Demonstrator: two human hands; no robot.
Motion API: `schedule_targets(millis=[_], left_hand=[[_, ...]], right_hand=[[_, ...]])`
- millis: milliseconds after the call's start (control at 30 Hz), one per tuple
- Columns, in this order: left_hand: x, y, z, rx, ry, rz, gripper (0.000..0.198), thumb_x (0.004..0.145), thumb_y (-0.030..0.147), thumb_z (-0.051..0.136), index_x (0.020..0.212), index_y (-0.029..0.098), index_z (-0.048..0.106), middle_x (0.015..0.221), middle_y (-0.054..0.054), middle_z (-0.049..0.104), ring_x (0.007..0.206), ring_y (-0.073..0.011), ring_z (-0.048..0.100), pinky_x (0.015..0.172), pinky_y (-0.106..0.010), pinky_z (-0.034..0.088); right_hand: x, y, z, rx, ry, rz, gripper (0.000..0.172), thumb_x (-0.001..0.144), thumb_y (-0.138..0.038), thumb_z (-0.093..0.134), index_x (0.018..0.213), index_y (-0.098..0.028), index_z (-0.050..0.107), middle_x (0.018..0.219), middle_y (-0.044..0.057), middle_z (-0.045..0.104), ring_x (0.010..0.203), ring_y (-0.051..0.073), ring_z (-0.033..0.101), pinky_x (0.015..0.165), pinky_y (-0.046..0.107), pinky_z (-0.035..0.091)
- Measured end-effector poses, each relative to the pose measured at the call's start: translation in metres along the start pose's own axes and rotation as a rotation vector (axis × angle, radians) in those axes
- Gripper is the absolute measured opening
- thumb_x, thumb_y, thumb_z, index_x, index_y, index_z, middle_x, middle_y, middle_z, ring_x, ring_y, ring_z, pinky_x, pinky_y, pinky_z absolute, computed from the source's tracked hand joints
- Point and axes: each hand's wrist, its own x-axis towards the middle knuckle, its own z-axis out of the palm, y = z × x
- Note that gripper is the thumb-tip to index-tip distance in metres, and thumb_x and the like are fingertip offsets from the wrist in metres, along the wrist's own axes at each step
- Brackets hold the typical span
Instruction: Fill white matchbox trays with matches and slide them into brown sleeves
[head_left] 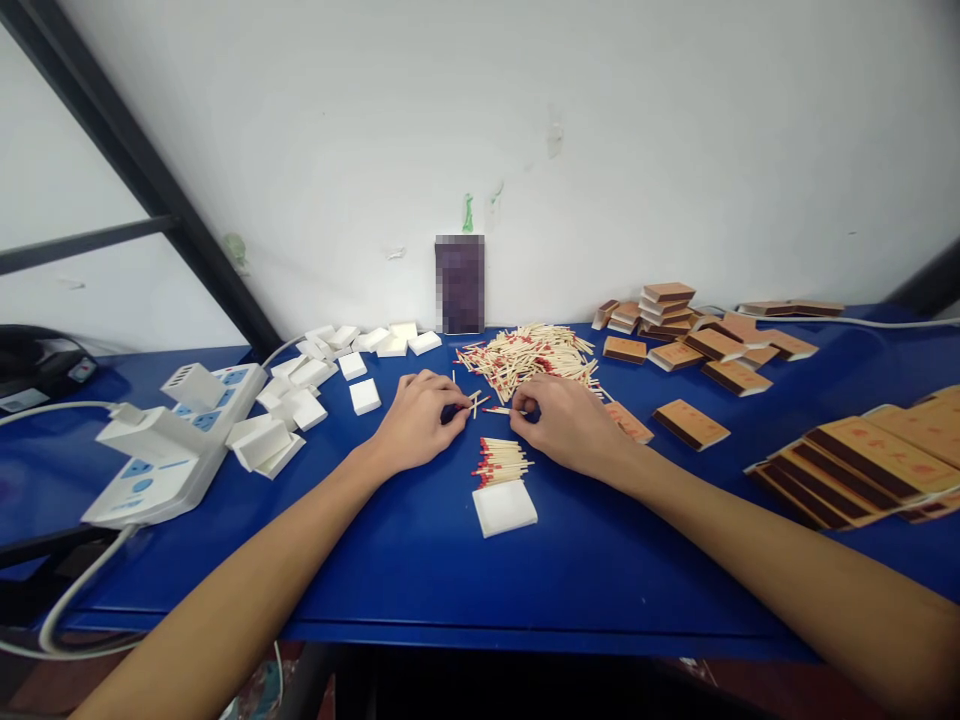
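Note:
Both my hands rest on a blue table (pixel 420 570). My left hand (pixel 420 415) is closed in a pinch on a few red-tipped matches (pixel 475 401). My right hand (pixel 566 420) is curled, fingertips on a single match (pixel 501 410) lying between the hands. Just in front of them lies a small tidy bundle of matches (pixel 501 461), and next to it an open white inner tray (pixel 505 507). A big loose heap of matches (pixel 529 355) lies behind the hands.
Several white inner trays (pixel 315 385) are scattered at the left, beside a white power strip (pixel 169 445) with its cable. Brown matchbox sleeves (pixel 690 335) lie stacked and scattered at the right, with flat stacks (pixel 862 460) at the far right. A dark box (pixel 459 283) leans against the wall.

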Motion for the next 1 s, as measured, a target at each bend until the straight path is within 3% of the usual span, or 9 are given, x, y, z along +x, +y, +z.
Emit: schedule_targets(millis=[533, 833, 1000], left_hand=[[0.005, 0.008, 0.001, 0.009, 0.062, -0.152, 0.014, 0.088, 0.032, 0.064, 0.082, 0.022, 0.072, 0.098, -0.003, 0.068, 0.099, -0.0254, 0.054, 0.088, -0.045, 0.036], [0.003, 0.007, 0.003, 0.032, 0.009, 0.025, 0.021, 0.091, 0.026, 0.056, 0.103, 0.026, 0.073, 0.115, -0.004, 0.065, 0.111, -0.026, 0.051, 0.094, -0.046, 0.037], [0.003, 0.007, 0.003, 0.022, -0.024, 0.068, 0.026, 0.094, 0.024, 0.05, 0.108, 0.026, 0.072, 0.118, -0.005, 0.065, 0.113, -0.0263, 0.051, 0.095, -0.047, 0.037]], right_hand=[[0.007, -0.02, -0.008, -0.058, -0.028, 0.141, 0.015, 0.082, -0.026, 0.059, 0.07, -0.021, 0.066, 0.077, 0.004, 0.072, 0.07, 0.018, 0.061, 0.056, 0.029, 0.034], [0.011, -0.018, -0.001, -0.04, -0.017, 0.162, 0.016, 0.085, -0.027, 0.058, 0.075, -0.022, 0.068, 0.078, 0.003, 0.072, 0.072, 0.02, 0.063, 0.058, 0.03, 0.034], [0.011, -0.017, 0.0, 0.002, -0.009, 0.082, 0.015, 0.089, -0.028, 0.057, 0.084, -0.022, 0.069, 0.088, 0.004, 0.072, 0.082, 0.02, 0.064, 0.064, 0.03, 0.039]])
